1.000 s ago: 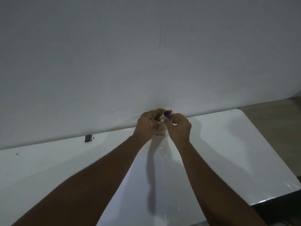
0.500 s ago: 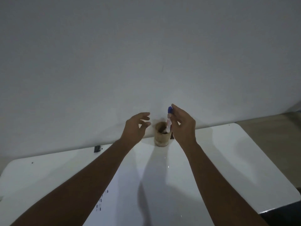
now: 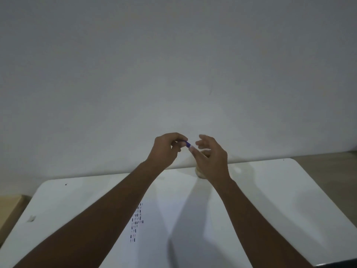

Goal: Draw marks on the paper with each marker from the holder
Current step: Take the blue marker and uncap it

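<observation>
My left hand [image 3: 165,150] is raised above the table's far edge, pinched on a blue-capped marker [image 3: 187,144]. Its blue cap sticks out to the right and the pale body is mostly hidden in the fingers. My right hand [image 3: 211,158] is just right of it, blurred, fingers apart, with the index fingertip close to the cap. The wooden holder [image 3: 200,174] stands behind my right hand, and only its base and a bit of its rim show. A white sheet of paper [image 3: 160,213] lies between my forearms, bearing several short dark blue and red marks [image 3: 136,222].
The white table [image 3: 289,190] has rounded corners and stands against a plain grey wall. A small dark speck [image 3: 66,184] lies near its far left corner. Brown floor shows at the right, and a brown box edge [image 3: 9,211] at the left.
The blue-capped marker went from my right hand, beside the holder, into my left hand. Both hands rose and came together. The view tilted down, showing more of the marked paper.
</observation>
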